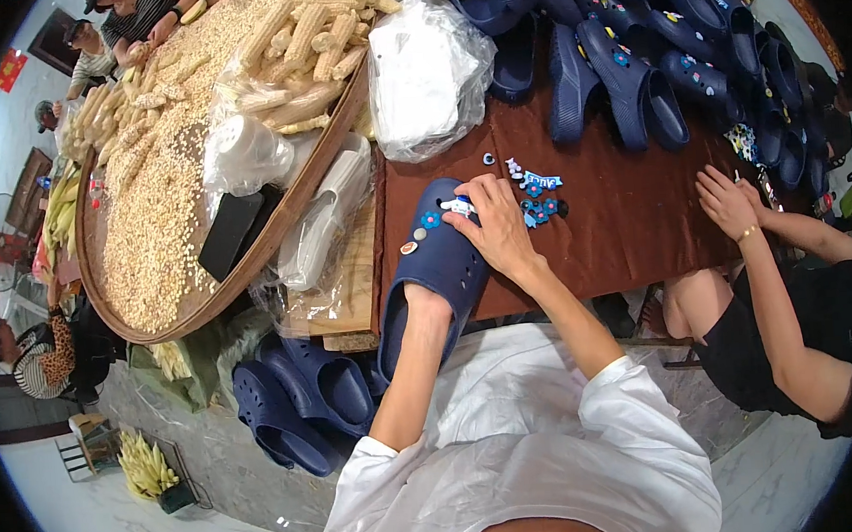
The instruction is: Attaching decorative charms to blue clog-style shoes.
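A dark blue foam clog (438,265) lies toe-away at the near edge of the brown table (620,213). My left hand (427,303) is pushed inside the clog's opening, so its fingers are hidden. My right hand (495,230) rests on the clog's upper and presses a small white and blue charm (458,206) onto it. A blue flower charm (430,220) and a small round charm (408,248) sit on the upper. A little cluster of loose charms (538,199) lies on the table just right of my right hand.
Many blue clogs (629,64) are heaped at the table's far side, and more (302,403) lie on the floor. A clear plastic bag (427,68) and a big round basket (239,279) of corn kernels and cobs stand left. Another person's hand (726,201) rests at right.
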The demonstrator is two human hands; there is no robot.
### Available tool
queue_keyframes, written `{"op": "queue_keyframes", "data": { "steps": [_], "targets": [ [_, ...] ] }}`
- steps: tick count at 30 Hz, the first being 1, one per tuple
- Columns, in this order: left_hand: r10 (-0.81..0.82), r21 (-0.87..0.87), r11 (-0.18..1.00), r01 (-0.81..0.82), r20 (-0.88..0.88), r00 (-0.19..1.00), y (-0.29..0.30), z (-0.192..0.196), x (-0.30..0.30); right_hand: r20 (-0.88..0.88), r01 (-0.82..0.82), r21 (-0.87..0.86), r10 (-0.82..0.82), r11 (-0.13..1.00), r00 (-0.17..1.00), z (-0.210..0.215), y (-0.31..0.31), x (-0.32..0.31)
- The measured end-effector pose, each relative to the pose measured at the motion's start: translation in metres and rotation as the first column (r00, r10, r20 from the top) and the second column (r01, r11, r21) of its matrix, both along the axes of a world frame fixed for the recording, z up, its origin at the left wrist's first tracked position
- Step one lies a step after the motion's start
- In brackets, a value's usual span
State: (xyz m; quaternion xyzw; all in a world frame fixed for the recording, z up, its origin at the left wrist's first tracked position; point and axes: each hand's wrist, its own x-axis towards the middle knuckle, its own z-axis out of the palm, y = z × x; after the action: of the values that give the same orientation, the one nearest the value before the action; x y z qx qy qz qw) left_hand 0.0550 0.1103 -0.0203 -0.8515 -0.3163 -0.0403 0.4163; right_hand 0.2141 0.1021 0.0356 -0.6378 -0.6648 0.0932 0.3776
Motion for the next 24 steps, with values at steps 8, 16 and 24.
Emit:
{"op": "queue_keyframes", "data": {
  "steps": [8, 16, 24],
  "targets": [
    [0.364, -0.882, 0.456, 0.120, 0.308, 0.879, 0.000, 0.071, 0.030, -0.225, 0.049, 0.064, -0.033, 0.997, 0.974, -0.010, 0.009, 0.007],
    [0.952, 0.161, 0.214, 0.964, 0.186, -0.242, -0.011, -0.007, 0.030, -0.285, 0.203, 0.067, -0.176, 0.977, 0.942, -0.007, -0.005, 0.007],
    [0.743, 0.236, 0.462, 0.855, -0.629, -0.228, -0.017, 0.062, 0.017, 0.075, 0.328, 0.041, -0.330, 0.944, 0.941, -0.014, -0.015, 0.037]
  ]
}}
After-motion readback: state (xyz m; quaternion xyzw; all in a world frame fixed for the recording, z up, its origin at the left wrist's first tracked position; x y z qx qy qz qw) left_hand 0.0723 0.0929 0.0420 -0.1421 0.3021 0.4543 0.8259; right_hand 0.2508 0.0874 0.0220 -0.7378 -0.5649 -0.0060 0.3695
